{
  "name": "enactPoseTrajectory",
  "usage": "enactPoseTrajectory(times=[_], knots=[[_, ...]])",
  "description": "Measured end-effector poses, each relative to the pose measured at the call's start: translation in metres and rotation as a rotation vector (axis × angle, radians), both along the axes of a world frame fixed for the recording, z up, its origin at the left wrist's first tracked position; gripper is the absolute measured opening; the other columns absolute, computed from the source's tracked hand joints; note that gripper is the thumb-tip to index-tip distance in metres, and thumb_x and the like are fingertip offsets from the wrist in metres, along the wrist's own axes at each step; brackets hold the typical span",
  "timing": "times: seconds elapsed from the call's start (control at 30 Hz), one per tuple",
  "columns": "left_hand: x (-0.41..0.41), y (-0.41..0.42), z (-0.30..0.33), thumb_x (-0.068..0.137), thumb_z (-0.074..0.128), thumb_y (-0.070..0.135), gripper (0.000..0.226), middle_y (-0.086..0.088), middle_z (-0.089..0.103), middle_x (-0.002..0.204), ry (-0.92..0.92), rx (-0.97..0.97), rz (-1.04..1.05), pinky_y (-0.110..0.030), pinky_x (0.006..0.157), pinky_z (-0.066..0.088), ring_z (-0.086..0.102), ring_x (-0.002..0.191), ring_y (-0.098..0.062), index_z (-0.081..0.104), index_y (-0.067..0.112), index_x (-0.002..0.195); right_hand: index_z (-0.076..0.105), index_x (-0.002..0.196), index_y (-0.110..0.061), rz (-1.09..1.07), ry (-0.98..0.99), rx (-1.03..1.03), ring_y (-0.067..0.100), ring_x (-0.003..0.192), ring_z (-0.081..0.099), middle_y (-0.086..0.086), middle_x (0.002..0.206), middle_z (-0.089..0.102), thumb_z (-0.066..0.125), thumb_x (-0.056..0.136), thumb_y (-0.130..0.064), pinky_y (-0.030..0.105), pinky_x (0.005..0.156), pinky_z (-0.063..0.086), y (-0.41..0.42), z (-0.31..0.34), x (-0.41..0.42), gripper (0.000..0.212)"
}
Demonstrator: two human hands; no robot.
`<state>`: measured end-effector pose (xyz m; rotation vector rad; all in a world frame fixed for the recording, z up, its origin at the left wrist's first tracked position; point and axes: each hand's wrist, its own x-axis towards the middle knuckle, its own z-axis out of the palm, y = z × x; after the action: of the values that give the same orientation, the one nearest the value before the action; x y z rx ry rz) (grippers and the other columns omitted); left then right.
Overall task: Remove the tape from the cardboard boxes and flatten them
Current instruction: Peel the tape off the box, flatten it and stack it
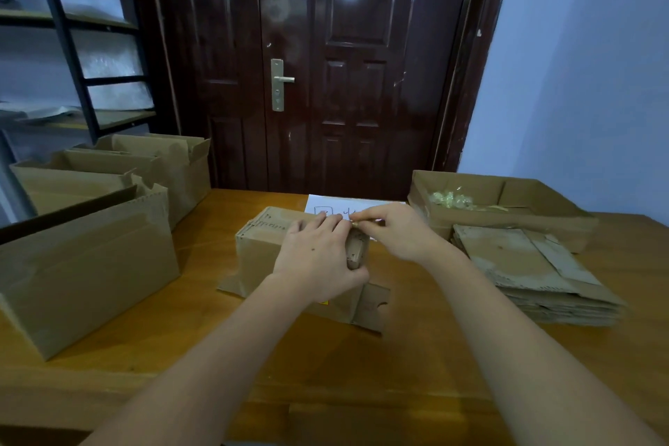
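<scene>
Cardboard box point(260, 246) is sitting at frame centre, likely light and bendable; left hand point(318, 257) is gripping its top edge while right hand point(394, 232) is pinching tape point(356, 224), the best hold.

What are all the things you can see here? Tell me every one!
small box: one, brown, middle of the table, under both hands.
tape: one strip, pale, at the small box's top far edge, pinched by the right hand.
open boxes: about three, brown, left side of the table.
flattened boxes: one stack, brown, right side of the table.
tray box: one, brown, far right, holding crumpled tape.
paper: one sheet, white, behind the small box.
table: one, orange-brown wood.
door: one, dark brown, behind the table.
shelf: one, black frame, far left.
left hand: rests on the small box, thumb on its near side.
right hand: pinches the tape.
</scene>
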<state>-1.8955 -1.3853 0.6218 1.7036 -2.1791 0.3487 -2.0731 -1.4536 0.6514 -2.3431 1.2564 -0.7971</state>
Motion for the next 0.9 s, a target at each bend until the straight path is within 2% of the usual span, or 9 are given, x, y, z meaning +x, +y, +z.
enactPoseTrajectory(times=[0.07,0.13,0.2,0.27,0.4,0.5,0.7,0.8,0.9], knots=[[0.0,-0.002,-0.001,0.077,0.032,0.074,0.078,0.009,0.054,0.145,0.007,-0.008,-0.002,-0.05,0.115,0.036,0.044,0.139,-0.017,0.049,0.031,0.139,0.073,0.122,-0.024,-0.029,0.01,-0.046,0.004,0.119,0.05,-0.008,0.121,0.07,0.064,0.099,-0.03,0.011,0.091,0.039,-0.002,-0.002,-0.009,0.026],[0.0,-0.005,-0.003,0.078,0.031,0.077,0.077,0.01,0.054,0.146,0.002,-0.012,0.008,-0.05,0.116,0.037,0.045,0.139,-0.017,0.048,0.033,0.138,0.07,0.121,-0.024,-0.13,-0.044,-0.065,0.007,0.11,0.045,-0.006,0.112,0.067,0.067,0.098,-0.03,0.014,0.083,0.038,-0.008,-0.004,-0.022,0.024],[-0.001,-0.007,-0.006,0.079,0.031,0.078,0.076,0.011,0.053,0.147,-0.008,-0.015,0.016,-0.049,0.116,0.036,0.045,0.139,-0.016,0.047,0.035,0.14,0.066,0.119,-0.021,-0.247,-0.159,-0.051,0.006,0.093,0.052,-0.003,0.103,0.068,0.071,0.095,-0.024,0.017,0.073,0.04,-0.019,-0.003,-0.041,0.024],[-0.001,-0.008,-0.007,0.079,0.031,0.079,0.077,0.012,0.053,0.147,-0.01,-0.019,0.019,-0.048,0.116,0.035,0.045,0.139,-0.015,0.047,0.036,0.141,0.067,0.115,-0.015,-0.381,-0.202,-0.063,0.01,0.088,0.059,0.001,0.104,0.07,0.072,0.094,-0.021,0.021,0.074,0.043,-0.032,0.0,-0.064,0.023],[0.0,-0.008,-0.007,0.079,0.031,0.078,0.078,0.01,0.054,0.148,-0.017,-0.032,0.03,-0.049,0.116,0.036,0.046,0.14,-0.016,0.05,0.034,0.141,0.073,0.11,-0.013,-0.597,-0.14,-0.102,0.018,0.107,0.054,0.006,0.122,0.057,0.072,0.094,-0.022,0.031,0.094,0.043,-0.066,-0.002,-0.103,0.018],[-0.004,-0.009,-0.006,0.08,0.029,0.078,0.079,0.009,0.055,0.146,-0.029,-0.033,0.052,-0.049,0.115,0.037,0.047,0.14,-0.018,0.05,0.033,0.141,0.071,0.114,-0.013,-0.655,-0.157,-0.039,0.025,0.113,0.057,0.007,0.125,0.054,0.074,0.093,-0.019,0.031,0.092,0.045,-0.091,-0.01,-0.115,0.023],[-0.016,-0.015,-0.007,0.08,0.028,0.075,0.075,0.007,0.057,0.141,-0.011,-0.045,0.101,-0.052,0.11,0.039,0.047,0.138,-0.02,0.054,0.03,0.133,0.071,0.109,-0.008,-0.78,-0.041,-0.096,0.024,0.1,0.062,0.009,0.119,0.058,0.07,0.095,-0.013,0.034,0.091,0.053,-0.134,-0.022,-0.115,0.015],[-0.017,-0.017,-0.009,0.079,0.025,0.076,0.077,0.007,0.055,0.144,-0.014,-0.041,0.108,-0.054,0.113,0.037,0.045,0.142,-0.021,0.052,0.03,0.136,0.073,0.106,-0.011,-0.813,0.097,-0.032,0.023,0.093,0.062,0.008,0.104,0.064,0.061,0.1,-0.019,0.039,0.085,0.057,-0.141,-0.026,-0.109,0.016],[-0.017,-0.017,-0.009,0.08,0.028,0.076,0.076,0.006,0.057,0.142,-0.017,-0.045,0.106,-0.055,0.112,0.038,0.046,0.14,-0.021,0.053,0.03,0.135,0.069,0.107,-0.018,-0.832,0.334,-0.058,0.028,0.11,0.054,0.009,0.106,0.064,0.05,0.103,-0.033,0.043,0.091,0.047,-0.137,-0.031,-0.109,0.025]])
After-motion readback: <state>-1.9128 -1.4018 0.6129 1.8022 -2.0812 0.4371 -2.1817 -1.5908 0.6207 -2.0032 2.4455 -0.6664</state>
